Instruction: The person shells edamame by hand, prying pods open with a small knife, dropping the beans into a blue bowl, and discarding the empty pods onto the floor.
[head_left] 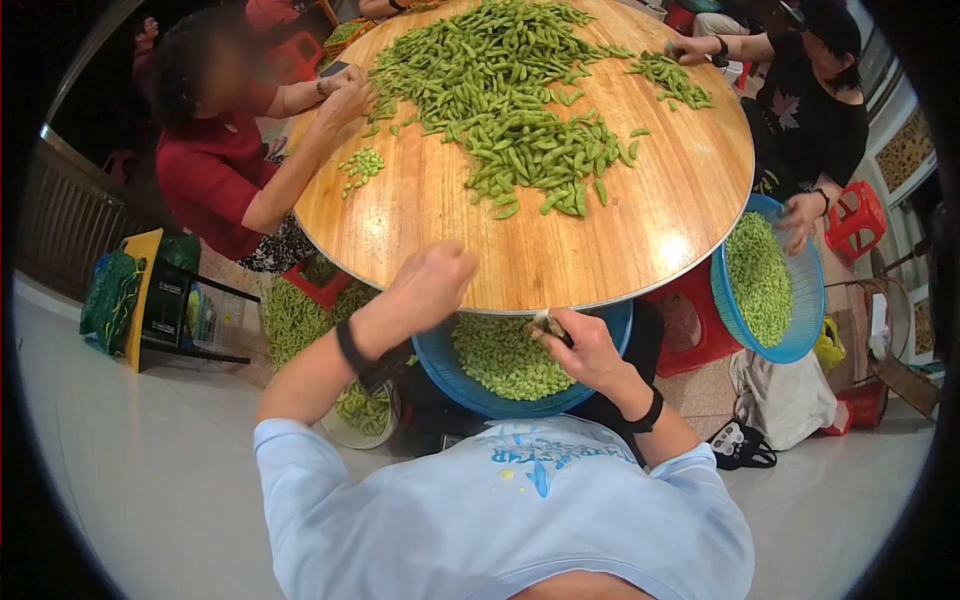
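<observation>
My left hand (437,282) is curled closed over the near edge of the round wooden table (400,240), slightly blurred; whatever its fingers hold is hidden. Close to the table's rim, my right hand (588,350) is pinched closed, with something small, dark and pale at its fingertips that I cannot make out. Below both hands sits a blue basket (436,372) holding shelled green beans (510,365). On the table, a large heap of green soybean pods (490,80) spreads from the far side toward the middle.
A person in red (215,165) works at the left beside a small pile of beans (360,170). On the right, a person in black (810,120) reaches over another blue basket (812,290) of beans. Pods fill a white bucket (365,432) near my left; red stools (857,220) stand around.
</observation>
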